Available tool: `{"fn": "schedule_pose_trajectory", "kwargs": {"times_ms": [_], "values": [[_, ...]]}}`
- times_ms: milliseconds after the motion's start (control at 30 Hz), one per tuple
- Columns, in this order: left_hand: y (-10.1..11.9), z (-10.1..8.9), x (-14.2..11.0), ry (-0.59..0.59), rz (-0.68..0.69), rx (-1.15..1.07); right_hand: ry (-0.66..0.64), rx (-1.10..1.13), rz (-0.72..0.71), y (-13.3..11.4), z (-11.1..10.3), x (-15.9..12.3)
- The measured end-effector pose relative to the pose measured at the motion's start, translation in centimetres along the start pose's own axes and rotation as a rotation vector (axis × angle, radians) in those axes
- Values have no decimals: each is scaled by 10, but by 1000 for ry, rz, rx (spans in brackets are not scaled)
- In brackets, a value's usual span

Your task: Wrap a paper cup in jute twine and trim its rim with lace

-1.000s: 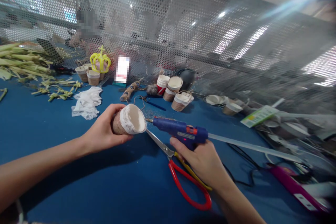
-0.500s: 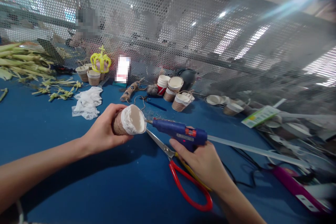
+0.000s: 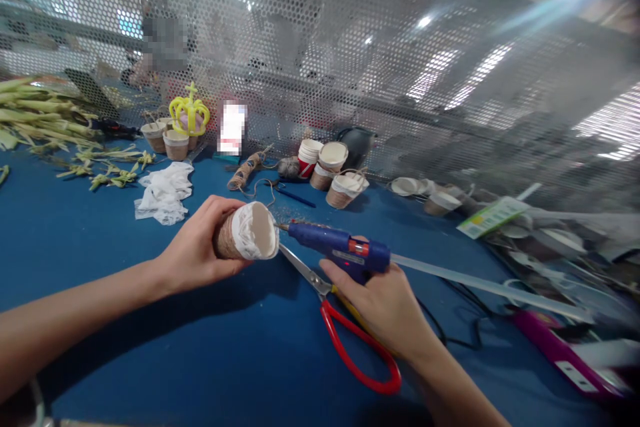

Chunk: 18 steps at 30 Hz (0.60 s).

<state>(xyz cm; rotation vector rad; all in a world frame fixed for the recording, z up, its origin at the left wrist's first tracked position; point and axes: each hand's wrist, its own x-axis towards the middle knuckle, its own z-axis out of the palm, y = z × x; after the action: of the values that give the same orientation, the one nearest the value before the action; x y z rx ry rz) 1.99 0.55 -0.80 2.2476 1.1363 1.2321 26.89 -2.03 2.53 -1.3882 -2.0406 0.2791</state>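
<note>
My left hand [image 3: 200, 247] is wrapped round a small paper cup [image 3: 245, 232], tilted so its open mouth faces right. Brown twine covers the cup's lower part and white lace bands its rim. In my right hand [image 3: 385, 307] is a blue hot glue gun [image 3: 340, 245], its nozzle at the cup's rim; whether it touches I cannot tell. A long clear glue stick [image 3: 465, 279] sticks out of the gun's back. Below the gun lie scissors [image 3: 325, 290] with red and yellow handles, partly hidden by my right hand.
Twine-wrapped cups [image 3: 345, 188] stand at the back, beside a twine bundle [image 3: 245, 170] and a blue pen [image 3: 296, 197]. White lace [image 3: 167, 193] lies left, near dried stalks [image 3: 40, 110] and a yellow crown [image 3: 189, 113]. A purple power strip [image 3: 555, 347] is at right. A perforated metal screen [image 3: 300, 47] rises behind.
The view has shifted very slightly. My left hand still holds the cup, and the glue gun's nozzle stays by its rim.
</note>
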Motion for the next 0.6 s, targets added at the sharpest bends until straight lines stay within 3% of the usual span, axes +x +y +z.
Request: {"fn": "schedule_pose_trajectory", "kwargs": {"times_ms": [333,600], "values": [[-2,-3,0,61,151,199,-14,-50,-14,1,0,-2],[-5,-5,0,64,162,250,-29,40,47,-3,-2,-2]]}}
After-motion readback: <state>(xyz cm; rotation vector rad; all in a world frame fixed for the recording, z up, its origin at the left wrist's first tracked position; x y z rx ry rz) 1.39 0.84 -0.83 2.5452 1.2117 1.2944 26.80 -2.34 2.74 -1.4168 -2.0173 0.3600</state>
